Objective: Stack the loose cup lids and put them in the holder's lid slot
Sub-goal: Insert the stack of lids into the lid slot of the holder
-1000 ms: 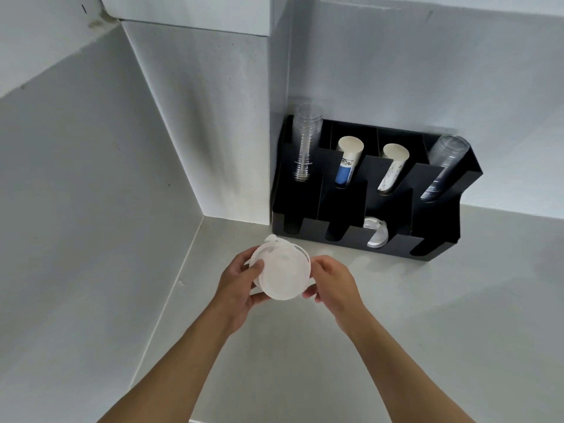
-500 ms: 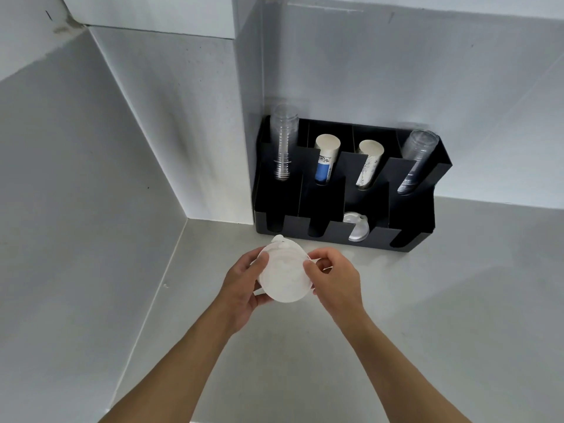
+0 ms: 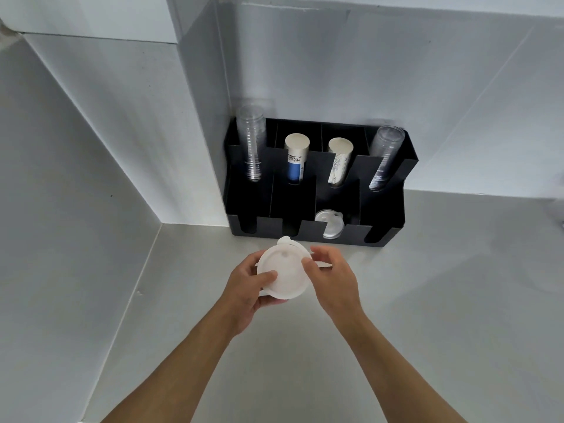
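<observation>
Both hands hold the stack of lids [image 3: 282, 274] just above the counter [image 3: 427, 300], close in front of the black holder [image 3: 387, 209]. The left hand [image 3: 247, 288] cups it from below with the thumb pressed on top; the right hand [image 3: 332, 279] pinches the far edge with its fingertips — likely to square the lids so they nest as one. A few lids [image 3: 329, 222] already sit in the front slot third from the left — probably where this stack belongs.

Soft, even overhead light, bright all round; faint shadows under the black plastic cup holder [image 3: 317, 206] (wide-angle bending at edges).
</observation>
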